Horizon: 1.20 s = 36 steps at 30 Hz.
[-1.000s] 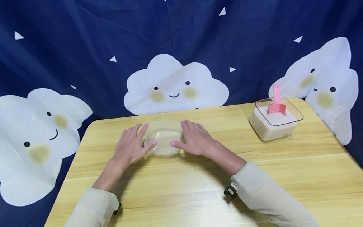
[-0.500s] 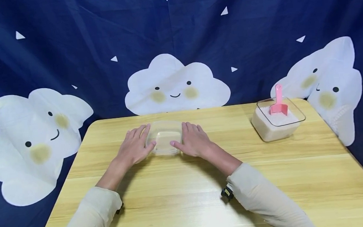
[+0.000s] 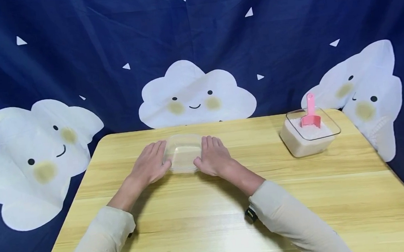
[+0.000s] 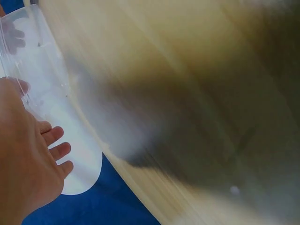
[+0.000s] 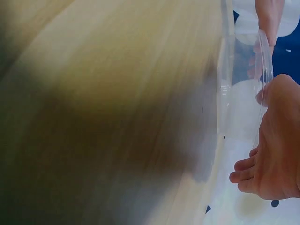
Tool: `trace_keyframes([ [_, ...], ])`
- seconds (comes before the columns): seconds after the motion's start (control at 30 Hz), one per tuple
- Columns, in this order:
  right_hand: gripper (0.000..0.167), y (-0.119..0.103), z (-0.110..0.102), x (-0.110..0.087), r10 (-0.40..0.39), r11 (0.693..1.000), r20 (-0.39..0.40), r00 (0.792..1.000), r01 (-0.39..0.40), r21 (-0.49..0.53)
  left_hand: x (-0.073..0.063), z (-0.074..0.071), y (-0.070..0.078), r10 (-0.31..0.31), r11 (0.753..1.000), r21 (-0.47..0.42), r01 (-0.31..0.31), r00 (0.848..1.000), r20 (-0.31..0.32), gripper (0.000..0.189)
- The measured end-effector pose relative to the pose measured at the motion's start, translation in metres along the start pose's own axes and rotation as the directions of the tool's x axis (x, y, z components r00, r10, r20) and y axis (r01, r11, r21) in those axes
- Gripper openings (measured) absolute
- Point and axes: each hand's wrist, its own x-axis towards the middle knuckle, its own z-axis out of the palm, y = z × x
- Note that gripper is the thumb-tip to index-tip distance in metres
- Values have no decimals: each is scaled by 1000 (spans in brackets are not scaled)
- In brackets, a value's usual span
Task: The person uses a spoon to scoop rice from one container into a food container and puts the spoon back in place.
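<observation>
A clear, low plastic container (image 3: pixel 183 153) with rounded corners is near the far edge of the table, between my two hands. My left hand (image 3: pixel 150 162) grips its left side, thumb at the near corner and fingers along the side. On the opposite side, my right hand (image 3: pixel 214 157) holds it in the same manner. In the left wrist view the fingertips of the left hand (image 4: pixel 28 154) curl in beside the clear wall. The right wrist view has the thumb of the right hand (image 5: pixel 279 140) against the container rim. I see nothing inside the container.
To the right stands a square clear tub (image 3: pixel 306 147) filled with white grains, probably rice. A pink scoop (image 3: pixel 310 112) stands upright in the grains. Behind the wooden table (image 3: pixel 196 222) hangs a dark blue curtain (image 3: pixel 108 42) with cloud prints.
Both hands have closed in on the container's sides. The thumbs have drawn back from over the container to its near corners. The tub and scoop have not moved.
</observation>
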Motion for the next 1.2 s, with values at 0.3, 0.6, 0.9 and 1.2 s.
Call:
trace_keyframes([
  [0.3,72,-2,-3,0,-18,996,-41,999,14,-86,5,1,-2,69,991,116,-62,996,-52,70],
  [0.6,64,-3,-8,-2,-30,995,-38,999,26,-93,7,3,-3,103,983,163,-89,991,-83,54],
  [0.9,63,-1,-11,-7,-49,997,-20,999,47,-62,3,3,1,107,976,198,-93,992,-63,48],
  [1.2,60,8,-16,-15,-47,997,21,999,48,-64,2,2,16,133,970,212,-117,989,-62,44],
])
